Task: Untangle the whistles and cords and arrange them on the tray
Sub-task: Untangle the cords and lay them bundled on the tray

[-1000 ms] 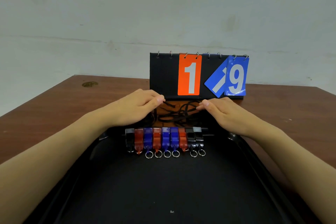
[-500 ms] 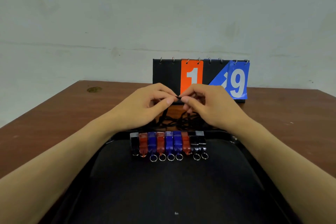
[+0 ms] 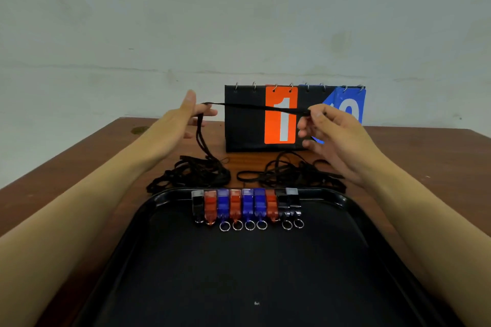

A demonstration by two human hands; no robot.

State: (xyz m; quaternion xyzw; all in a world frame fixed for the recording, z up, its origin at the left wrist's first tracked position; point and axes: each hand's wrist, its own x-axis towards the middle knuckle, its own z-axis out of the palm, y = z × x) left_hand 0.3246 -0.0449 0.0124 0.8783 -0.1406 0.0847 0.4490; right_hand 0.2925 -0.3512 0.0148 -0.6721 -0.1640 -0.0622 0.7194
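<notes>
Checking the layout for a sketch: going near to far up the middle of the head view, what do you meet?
Tray → row of whistles → loose cords on the table → scoreboard → wall.

**Whistles lined up on tray, one cord stretched above the table**

Nine whistles [image 3: 247, 207] sit side by side in a straight row at the far edge of a black tray [image 3: 265, 287]: black, red, blue, red, blue, blue, red, black, black. Most show a small metal ring toward the viewer. One black cord [image 3: 255, 107] is stretched taut in the air, its left end dropping to a tangled black pile [image 3: 196, 172] just beyond the tray. A second loose pile [image 3: 289, 172] lies to the right.
</notes>
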